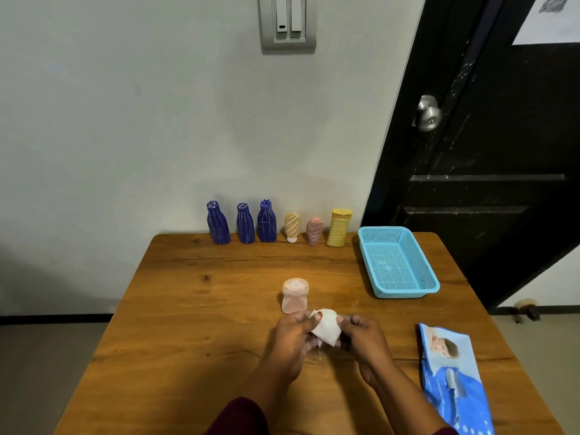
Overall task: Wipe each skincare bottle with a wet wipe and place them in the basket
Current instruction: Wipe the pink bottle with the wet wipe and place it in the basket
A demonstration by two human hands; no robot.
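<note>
Both hands meet over the middle of the wooden table (194, 309), holding a white wet wipe (326, 328) between them. My left hand (292, 337) pinches its left edge and my right hand (364, 340) grips its right side. Just beyond the hands a pale pink bottle (294, 296) stands alone, untouched. Along the far edge stand three dark blue bottles (245, 222), a beige tube (292, 227), a pink bottle (314, 231) and a yellow bottle (339, 227). The blue mesh basket (405, 291) sits at the far right with nothing in it.
A blue wet-wipe pack (452, 378) lies at the table's near right edge. A black door (489, 152) with a metal knob stands behind the basket. A grey wall with a light switch rises behind the bottle row.
</note>
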